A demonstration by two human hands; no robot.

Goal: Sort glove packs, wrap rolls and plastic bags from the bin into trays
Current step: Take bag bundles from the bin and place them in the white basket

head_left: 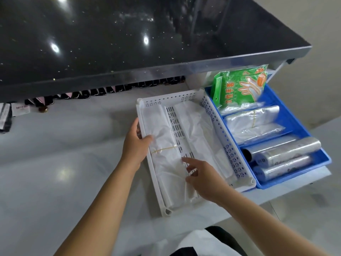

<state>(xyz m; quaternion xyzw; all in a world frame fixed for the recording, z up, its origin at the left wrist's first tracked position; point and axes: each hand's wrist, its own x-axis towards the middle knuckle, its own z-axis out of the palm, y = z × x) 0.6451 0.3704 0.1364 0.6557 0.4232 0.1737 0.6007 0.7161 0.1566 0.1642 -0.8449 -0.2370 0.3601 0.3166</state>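
Note:
A white perforated tray [229,148] lies on the pale counter with two bundles of white plastic bags in it. The left bundle [162,145] has a rubber band round its middle; the right bundle [199,130] lies beside it. My left hand [135,145] grips the tray's left wall, thumb over the rim onto the left bundle. My right hand [201,177] pinches the right edge of that bundle, index finger stretched out. To the right, the blue bin [299,124] holds green glove packs [239,87], clear bag bundles [252,122] and wrap rolls [284,154].
A black speckled countertop [129,43] overhangs the back of the work surface. Small dark bottles [103,90] stand in a row beneath its edge. The pale counter [64,163] stretches left of the tray. The blue bin sits close to the counter's right edge.

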